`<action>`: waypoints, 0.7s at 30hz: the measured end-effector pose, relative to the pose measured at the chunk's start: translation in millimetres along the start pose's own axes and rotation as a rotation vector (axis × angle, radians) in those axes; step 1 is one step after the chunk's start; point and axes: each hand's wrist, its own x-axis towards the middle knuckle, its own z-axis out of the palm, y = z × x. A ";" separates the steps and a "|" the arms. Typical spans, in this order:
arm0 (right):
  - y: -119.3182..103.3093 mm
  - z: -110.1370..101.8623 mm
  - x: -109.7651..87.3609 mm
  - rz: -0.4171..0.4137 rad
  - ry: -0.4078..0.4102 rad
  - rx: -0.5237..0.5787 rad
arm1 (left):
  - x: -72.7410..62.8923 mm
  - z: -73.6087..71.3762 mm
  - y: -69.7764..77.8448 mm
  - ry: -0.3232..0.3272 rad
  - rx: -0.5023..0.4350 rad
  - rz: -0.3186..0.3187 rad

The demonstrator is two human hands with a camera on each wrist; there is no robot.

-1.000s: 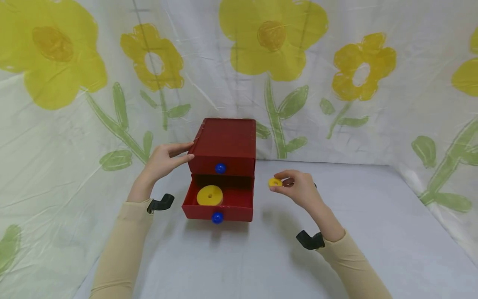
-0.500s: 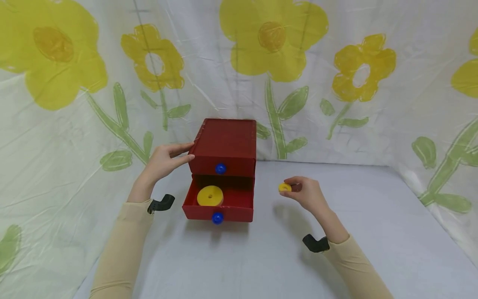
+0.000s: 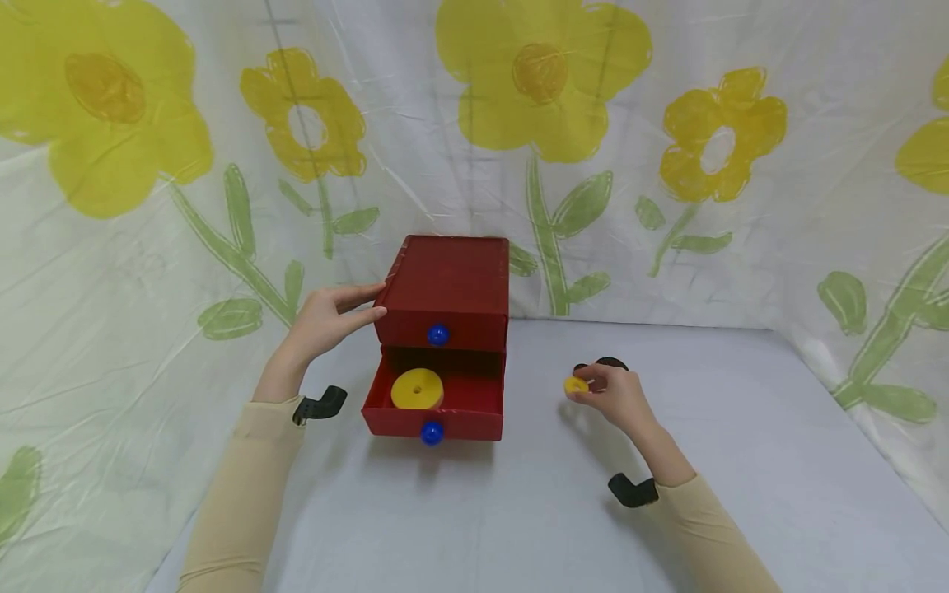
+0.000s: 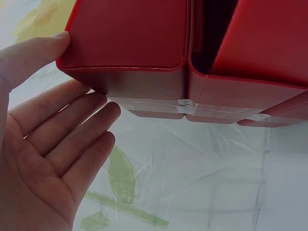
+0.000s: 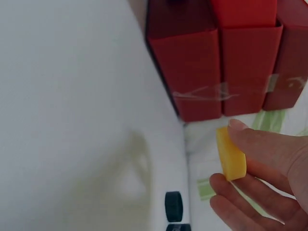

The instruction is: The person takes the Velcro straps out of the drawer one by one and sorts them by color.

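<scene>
In the head view, a red drawer box (image 3: 452,276) with blue knobs stands at the table's back, its upper drawer shut. A pulled-out drawer (image 3: 474,395) below holds a large yellow disc (image 3: 417,389) with a small central hole. My left hand (image 3: 322,325) rests at the box's upper left edge; the left wrist view shows its fingers nearly straight against the box. Right of the box, above the table, my right hand (image 3: 611,395) pinches a small yellow disc (image 3: 576,385) between thumb and fingers. The right wrist view shows this small disc (image 5: 232,154) edge-on.
Dark round pieces, one of them a larger disc (image 3: 612,362), lie on the table just behind my right hand and are partly hidden by it. Clear tape (image 5: 202,94) binds the box's stacked sections. A flower-printed white sheet (image 3: 415,189) hangs behind the table (image 3: 474,511).
My right hand has moved right and lower, away from the drawer, with the small yellow disc. The dark pieces behind it have come into sight. My left hand stays in place.
</scene>
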 end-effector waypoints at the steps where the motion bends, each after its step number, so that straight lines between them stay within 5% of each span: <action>1: 1.8 0.5 -0.2 0.003 -0.001 0.000 | -0.2 -0.1 0.2 0.001 0.000 0.001; 6: 12.7 3.3 -1.0 0.024 -0.013 0.003 | 2.3 1.6 -5.6 0.004 0.001 0.003; 14: 26.1 7.1 -2.7 0.046 -0.051 0.019 | 13.3 4.8 -36.9 0.010 -0.024 0.000; 21: 35.5 12.9 -2.8 0.068 -0.066 0.024 | 14.7 4.8 -41.0 0.016 -0.026 0.002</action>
